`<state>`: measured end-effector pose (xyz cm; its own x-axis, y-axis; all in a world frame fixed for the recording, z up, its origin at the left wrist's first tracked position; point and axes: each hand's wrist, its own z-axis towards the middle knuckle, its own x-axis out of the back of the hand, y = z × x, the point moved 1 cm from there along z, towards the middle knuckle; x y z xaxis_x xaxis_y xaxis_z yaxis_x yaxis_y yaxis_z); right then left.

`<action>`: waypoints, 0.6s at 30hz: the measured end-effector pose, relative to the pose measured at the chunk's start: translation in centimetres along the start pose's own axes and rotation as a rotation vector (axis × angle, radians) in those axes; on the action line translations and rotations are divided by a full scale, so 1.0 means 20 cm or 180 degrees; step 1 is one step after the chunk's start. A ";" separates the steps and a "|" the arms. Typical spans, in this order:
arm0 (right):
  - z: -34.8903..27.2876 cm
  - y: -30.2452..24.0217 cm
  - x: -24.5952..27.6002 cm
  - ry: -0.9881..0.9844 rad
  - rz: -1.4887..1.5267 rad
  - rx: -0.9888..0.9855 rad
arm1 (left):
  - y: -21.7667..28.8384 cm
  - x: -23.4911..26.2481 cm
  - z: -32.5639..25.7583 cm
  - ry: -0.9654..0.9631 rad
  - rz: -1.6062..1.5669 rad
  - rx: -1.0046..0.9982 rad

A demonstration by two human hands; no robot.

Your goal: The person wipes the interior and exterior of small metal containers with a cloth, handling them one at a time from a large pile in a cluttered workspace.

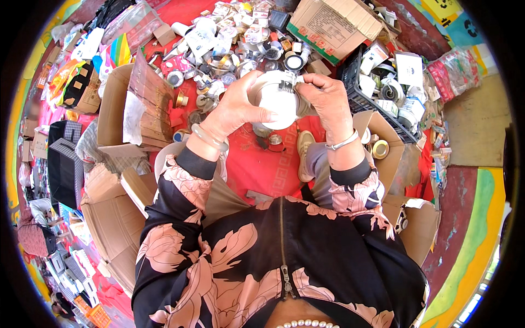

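White round light fixture [278,106] is up in both hands, held clear above the red floor sheet [254,172], centered in front of the person. Left hand [239,104] wraps its left edge, thumb over the pale face, other fingers mostly hidden by the hand and fixture. Right hand [327,101] is closed down to a pinch at the upper right rim, near a small dark-marked patch; can't tell exactly what the fingertips have. Bangle on each wrist, floral jacket [232,246] below.

Nearby: heap of mixed lamp parts and small boxes [227,52] just beyond the hands, printed carton with green edge [331,27] tilted behind it to the right. Black plastic crate [377,113] to the right, loaded with round fixtures and boxes. Open cardboard boxes on both sides of the legs. One beige shoe [305,154] shows under the right forearm
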<state>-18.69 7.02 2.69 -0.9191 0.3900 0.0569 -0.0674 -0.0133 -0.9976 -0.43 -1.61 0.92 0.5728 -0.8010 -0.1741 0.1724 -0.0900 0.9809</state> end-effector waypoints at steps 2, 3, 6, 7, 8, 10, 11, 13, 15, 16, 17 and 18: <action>-0.01 -0.01 -0.01 -0.0045 0.0126 -0.0025 | 0.02 0.00 0.00 -0.0145 -0.0039 0.0096; -0.02 -0.02 -0.01 -0.0069 0.0189 -0.0037 | 0.02 0.00 -0.01 -0.0236 -0.0112 0.0146; -0.03 -0.04 0.00 -0.0376 0.0214 -0.0108 | 0.02 0.00 -0.01 -0.0358 -0.0320 0.0232; -0.03 -0.03 0.00 -0.0369 0.0166 -0.0066 | 0.01 0.00 -0.01 -0.0373 -0.0388 0.0250; -0.02 -0.01 0.00 -0.0367 0.0123 -0.0024 | 0.01 0.00 -0.01 -0.0357 -0.0363 0.0225; -0.01 0.01 0.00 -0.0355 -0.0050 0.0074 | -0.02 0.01 0.00 -0.0327 -0.0315 0.0175; 0.00 0.01 0.00 -0.0347 -0.0186 0.0131 | -0.04 0.01 0.00 -0.0206 -0.0430 0.0144; 0.01 0.01 0.01 -0.0389 -0.0343 0.0184 | -0.06 0.00 -0.01 0.0038 -0.0658 0.0083; 0.03 0.03 0.03 -0.0491 -0.0376 0.0172 | -0.10 0.00 0.00 0.0096 -0.0708 0.0011; 0.03 0.03 0.04 -0.0460 -0.0354 0.0108 | -0.10 0.00 0.00 0.0126 -0.0732 -0.0026; 0.03 0.04 0.04 -0.0424 -0.0326 0.0041 | -0.09 0.00 0.00 0.0241 -0.0743 -0.0038; 0.03 0.05 0.04 -0.0389 -0.0299 -0.0026 | -0.07 0.00 -0.01 0.0357 -0.0754 -0.0051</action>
<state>-19.79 6.84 1.73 -0.9493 0.2742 0.1538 -0.1526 0.0257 -0.9880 -0.61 -1.39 -0.48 0.6000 -0.6881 -0.4081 0.3244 -0.2570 0.9103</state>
